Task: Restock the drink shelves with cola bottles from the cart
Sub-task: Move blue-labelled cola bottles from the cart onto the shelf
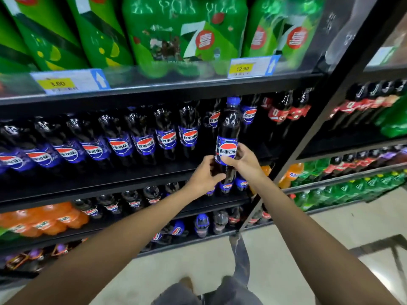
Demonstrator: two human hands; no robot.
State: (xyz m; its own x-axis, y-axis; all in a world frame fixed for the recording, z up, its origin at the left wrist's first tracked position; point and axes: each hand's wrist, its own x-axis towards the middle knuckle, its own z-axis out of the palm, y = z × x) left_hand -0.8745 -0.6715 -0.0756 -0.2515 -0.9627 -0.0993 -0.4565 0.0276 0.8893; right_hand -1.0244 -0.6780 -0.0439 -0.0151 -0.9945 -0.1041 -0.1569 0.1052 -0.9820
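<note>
My left hand (203, 175) grips an upright cola bottle (228, 133) low while my right hand (243, 160) pinches its label, likely steadying it for the shelf (123, 180) gap right of the cola row (144, 144).

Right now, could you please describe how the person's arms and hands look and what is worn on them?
No sleeves reach into view on either arm. The left hand and right hand carry no gloves, and I see no watch, bracelet or ring. Lower down, grey-blue denim trousers show.
</note>
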